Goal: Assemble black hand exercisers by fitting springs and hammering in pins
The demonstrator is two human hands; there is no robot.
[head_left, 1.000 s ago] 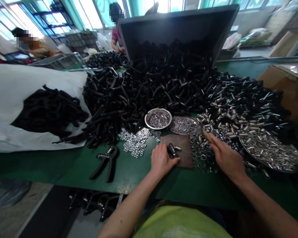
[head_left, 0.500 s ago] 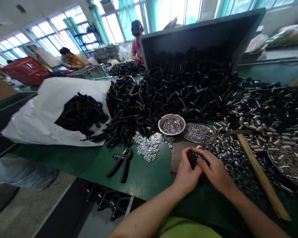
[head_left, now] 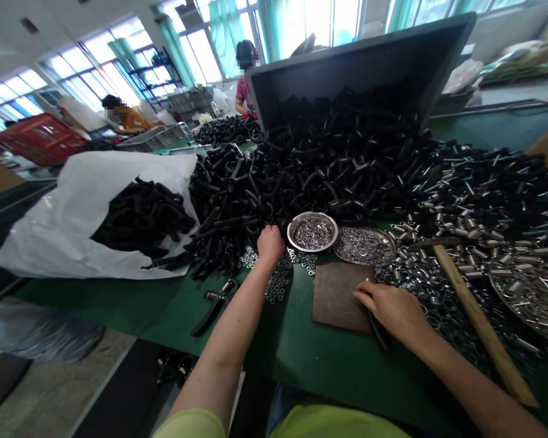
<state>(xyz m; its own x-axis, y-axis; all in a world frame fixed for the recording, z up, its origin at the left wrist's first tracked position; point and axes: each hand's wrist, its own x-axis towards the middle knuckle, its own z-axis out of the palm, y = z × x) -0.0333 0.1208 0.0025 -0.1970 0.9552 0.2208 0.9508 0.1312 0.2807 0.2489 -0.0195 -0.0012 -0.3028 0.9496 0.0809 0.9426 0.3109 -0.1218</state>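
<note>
My left hand (head_left: 270, 244) reaches to the front edge of the heap of black handles (head_left: 301, 176), just above the small metal nuts (head_left: 278, 286). Its fingers are closed and point away, and what they grip is hidden. Over the right edge of the brown square plate (head_left: 338, 298), my right hand (head_left: 390, 307) is closed on a black handle (head_left: 378, 331) that hangs down beneath the fingers. An assembled hand grip (head_left: 207, 313) lies on the green table (head_left: 292, 340), partly covered by my left forearm.
A metal bowl (head_left: 312, 232) and a shallow dish (head_left: 365, 245) hold small parts. A wooden-handled hammer (head_left: 479, 316) lies among springs at the right. A white sack (head_left: 73, 207) stands left, a grey bin (head_left: 360, 67) behind the heap. Two people sit further back.
My hands have parted. The left has moved forward and left to the handle heap; the right stays near the plate with a black handle, and more of the plate shows.
</note>
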